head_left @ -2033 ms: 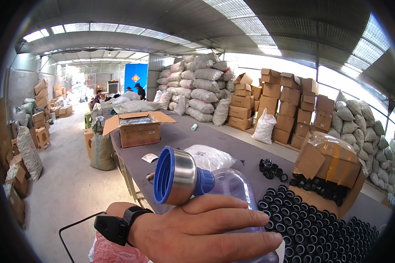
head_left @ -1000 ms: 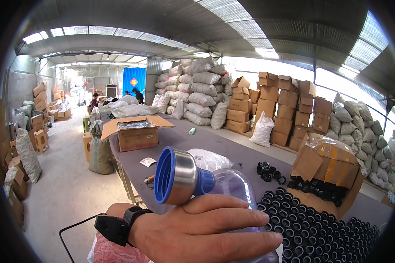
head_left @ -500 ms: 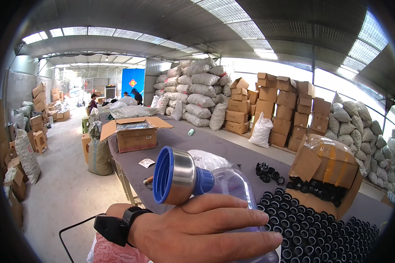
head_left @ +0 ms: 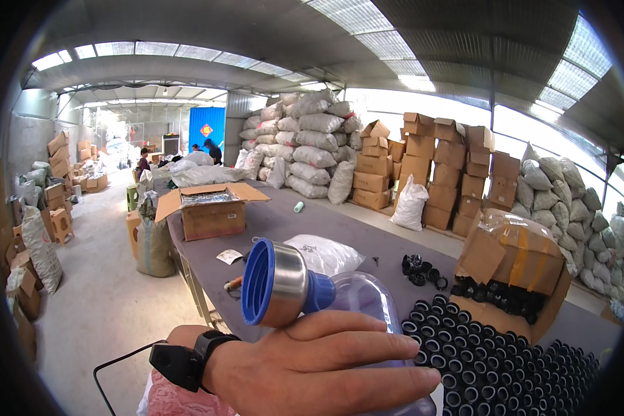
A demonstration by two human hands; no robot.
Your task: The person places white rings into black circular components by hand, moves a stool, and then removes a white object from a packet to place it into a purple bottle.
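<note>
Close to me, my left hand (head_left: 326,364) lies across a large clear, purple-tinted plastic bottle (head_left: 371,295), fingers laid over its side and thumb out of sight. The bottle is tilted, and its lower end is hidden by the hand and the picture edge. At its neck sits a blue collar (head_left: 319,291) joined to a steel cup-shaped cap (head_left: 284,284) with a blue threaded rim, its mouth facing left. On that wrist is a black band with a dark device (head_left: 180,364). My right hand is out of view.
Rows of black rings (head_left: 489,360) cover the table's right side, beside a torn carton (head_left: 523,256) of black parts. A white plastic bag (head_left: 322,255) lies behind the bottle. Farther off stand an open carton (head_left: 215,218) and a full sack (head_left: 154,243). Piled sacks (head_left: 319,149) stand beyond.
The bottle's cap sits slightly lower, and more of the white bag shows behind it. My left hand has shifted a little left with the bottle; its hold looks the same.
</note>
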